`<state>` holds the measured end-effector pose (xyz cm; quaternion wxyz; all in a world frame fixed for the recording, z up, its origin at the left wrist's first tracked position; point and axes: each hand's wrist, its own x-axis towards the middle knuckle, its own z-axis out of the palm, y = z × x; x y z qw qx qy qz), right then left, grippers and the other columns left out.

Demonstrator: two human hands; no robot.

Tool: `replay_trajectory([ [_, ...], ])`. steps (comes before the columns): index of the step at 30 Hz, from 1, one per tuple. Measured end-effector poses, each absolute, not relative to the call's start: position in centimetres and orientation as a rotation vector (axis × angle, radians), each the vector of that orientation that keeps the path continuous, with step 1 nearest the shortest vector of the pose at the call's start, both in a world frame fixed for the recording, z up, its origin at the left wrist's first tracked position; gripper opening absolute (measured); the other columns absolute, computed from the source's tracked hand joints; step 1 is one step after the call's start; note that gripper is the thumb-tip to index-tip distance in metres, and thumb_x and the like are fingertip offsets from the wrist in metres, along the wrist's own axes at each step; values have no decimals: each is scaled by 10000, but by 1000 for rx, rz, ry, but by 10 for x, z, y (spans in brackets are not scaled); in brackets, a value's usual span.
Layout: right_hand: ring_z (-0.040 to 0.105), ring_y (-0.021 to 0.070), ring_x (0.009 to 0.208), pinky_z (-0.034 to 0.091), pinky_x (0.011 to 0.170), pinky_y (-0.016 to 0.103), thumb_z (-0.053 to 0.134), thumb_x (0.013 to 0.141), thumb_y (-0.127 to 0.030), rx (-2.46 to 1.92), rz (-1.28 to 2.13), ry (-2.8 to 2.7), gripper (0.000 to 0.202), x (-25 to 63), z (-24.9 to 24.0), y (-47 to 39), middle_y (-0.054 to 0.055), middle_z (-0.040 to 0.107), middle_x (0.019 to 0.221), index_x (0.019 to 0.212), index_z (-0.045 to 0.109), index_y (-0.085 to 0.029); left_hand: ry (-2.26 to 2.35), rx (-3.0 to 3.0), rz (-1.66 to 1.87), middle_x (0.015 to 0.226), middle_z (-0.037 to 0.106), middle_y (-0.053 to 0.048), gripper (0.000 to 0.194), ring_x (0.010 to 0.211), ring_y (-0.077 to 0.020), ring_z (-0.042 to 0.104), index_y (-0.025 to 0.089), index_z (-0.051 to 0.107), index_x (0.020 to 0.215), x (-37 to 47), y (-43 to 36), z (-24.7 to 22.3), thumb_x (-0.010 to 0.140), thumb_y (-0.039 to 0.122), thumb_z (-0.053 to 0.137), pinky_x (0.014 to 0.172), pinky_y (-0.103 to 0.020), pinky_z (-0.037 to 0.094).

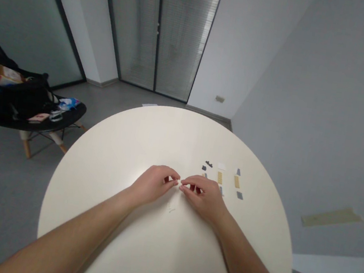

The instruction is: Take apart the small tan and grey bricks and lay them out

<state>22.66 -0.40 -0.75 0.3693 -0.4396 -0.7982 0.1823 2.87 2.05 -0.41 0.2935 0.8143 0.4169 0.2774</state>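
Observation:
Over the middle of the round white table (154, 137), my left hand (156, 183) and my right hand (203, 197) meet fingertip to fingertip. Both are closed in a pinch. Whatever sits between the fingertips is too small to name; a tiny pale bit shows there. Just below the hands, a small thin whitish piece (172, 210) lies on the tabletop. Beside my right hand are several small flat pieces: tan strips (220, 178), grey plates (239, 195), a white piece (221, 166) and dark pieces (209, 164). My right hand partly hides some of them.
A black chair (69, 115) at the left holds a dark bag (30, 95) and small packets. Behind the table stands a glass door (183, 36) with blinds. A grey-white wall (333, 131) with a strip of tape (330, 218) rises at the right.

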Motion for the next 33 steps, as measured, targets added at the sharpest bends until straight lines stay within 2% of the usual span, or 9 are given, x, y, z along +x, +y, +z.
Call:
replay_trajectory([
  [7, 583, 113, 629, 444, 561, 227, 629, 841, -310, -1118, 436, -2037, 129, 227, -14, -3, 41, 710, 806, 829, 694, -199, 1085, 2177, 814, 897, 715, -16, 147, 742, -135, 620, 201, 690, 948, 29, 21, -10, 840, 205, 590, 722, -248, 478],
  [15, 588, 123, 636, 466, 585, 243, 624, 824, -255, -1141, 356, -2012, 87, 230, -11, -2, 45, 714, 823, 841, 690, -202, 1028, 2183, 908, 1034, 699, -24, 262, 748, -120, 616, 216, 635, 1088, 29, 21, -16, 857, 154, 528, 720, -253, 499],
  [28, 581, 117, 630, 468, 596, 240, 600, 813, -217, -1184, 327, -1985, 111, 234, -15, 2, 36, 720, 863, 864, 698, -209, 1021, 2159, 932, 1017, 697, -26, 254, 759, -119, 621, 214, 634, 1073, 30, 21, -17, 856, 149, 520, 725, -248, 504],
  [33, 550, 112, 570, 460, 574, 246, 591, 818, -268, -1274, 193, -1894, 134, 245, -13, 9, 40, 721, 828, 842, 705, -200, 1009, 2174, 897, 978, 696, -29, 237, 740, -116, 612, 209, 648, 1058, 29, 20, -16, 864, 167, 520, 701, -237, 499],
])
